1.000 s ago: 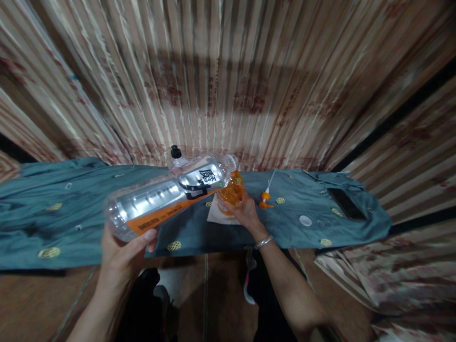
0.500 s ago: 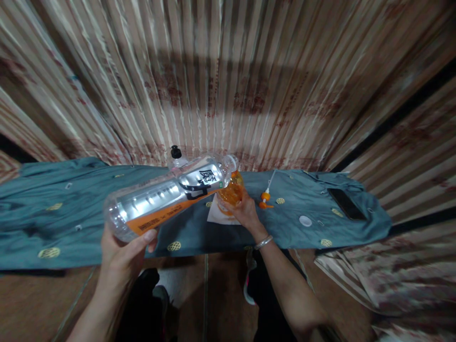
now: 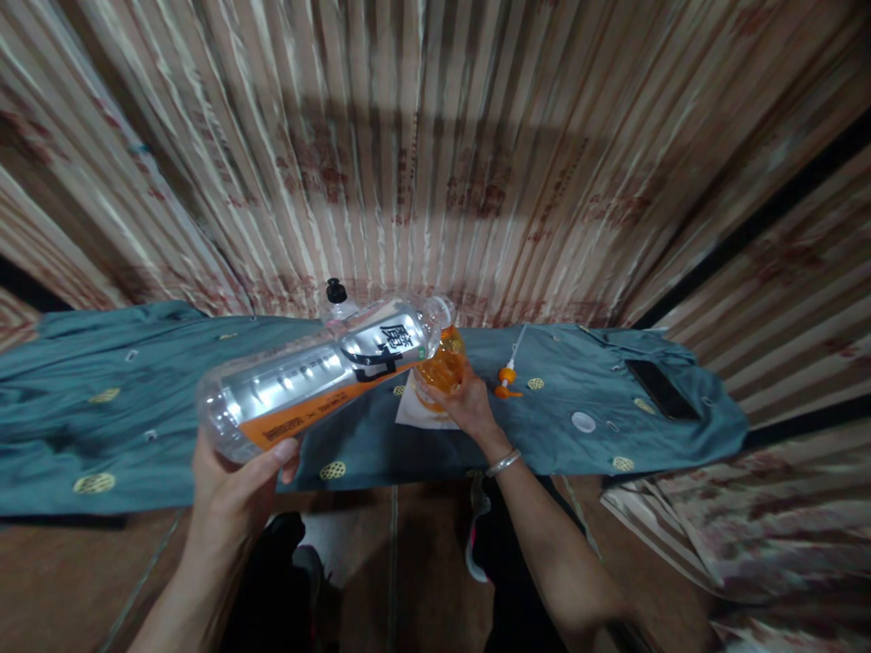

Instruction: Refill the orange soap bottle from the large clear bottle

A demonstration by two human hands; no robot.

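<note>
Gripped near its base by my left hand [image 3: 241, 481] is a large clear plastic bottle [image 3: 319, 372] with a silver and orange label. It lies tilted, its neck to the right and above an orange see-through bottle [image 3: 442, 370]. My right hand [image 3: 466, 404] is wrapped round that orange bottle, which stands on a white paper [image 3: 415, 413]. The big bottle's mouth hides the top of the orange one, so I cannot tell whether liquid flows. An orange pump head [image 3: 506, 379] with a white tube lies to the right of my right hand.
Behind the big bottle stands a clear bottle with a black cap [image 3: 336, 295]. A white round lid [image 3: 583, 422] and a black phone [image 3: 660, 390] lie on the right of the green cloth [image 3: 170, 399]. Striped curtains [image 3: 422, 163] hang close behind the table.
Almost nothing differs. Both hands and both bottles hold nearly the same place and tilt; the large bottle may have turned very slightly in my left hand.
</note>
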